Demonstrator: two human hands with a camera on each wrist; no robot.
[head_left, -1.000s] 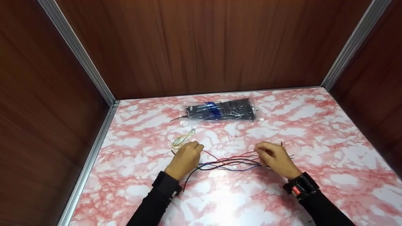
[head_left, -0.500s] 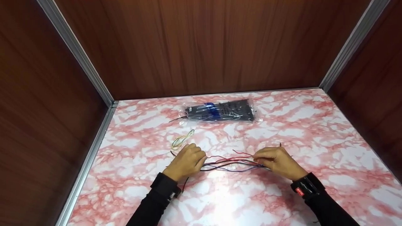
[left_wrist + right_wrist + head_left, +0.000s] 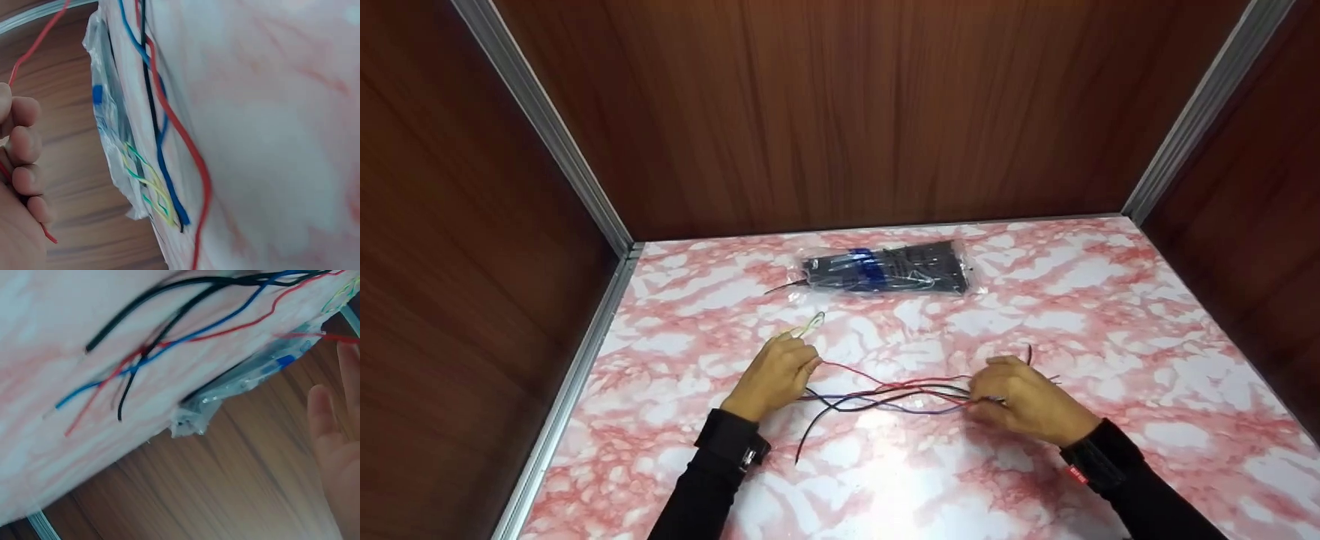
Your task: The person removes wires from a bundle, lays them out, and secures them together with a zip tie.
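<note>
My left hand [image 3: 774,377] has its fingers curled round a red wire [image 3: 38,44], whose short end pokes out below the little finger in the left wrist view. From there the wire runs right to join a loose bundle on the table. Black wires [image 3: 163,334], a blue wire [image 3: 211,327] and more red lie crossed in that bundle. My right hand [image 3: 1030,399] is over its right part; in the right wrist view the thumb and a finger [image 3: 350,377] stand apart, with red wire at the fingertip. A yellow-green looped wire [image 3: 140,179] lies just beyond my left hand.
A clear plastic bag [image 3: 915,268] of thin black strips with a blue band lies farther back, one black strip sticking out leftward. Brown wood-grain panels [image 3: 870,112] with metal edging enclose the red-and-white marbled table [image 3: 1140,322] behind and at both sides.
My left hand has moved left and slightly away, drawing the red wire out with it. The red end that stuck up by my right hand no longer shows; the right fingers have spread.
</note>
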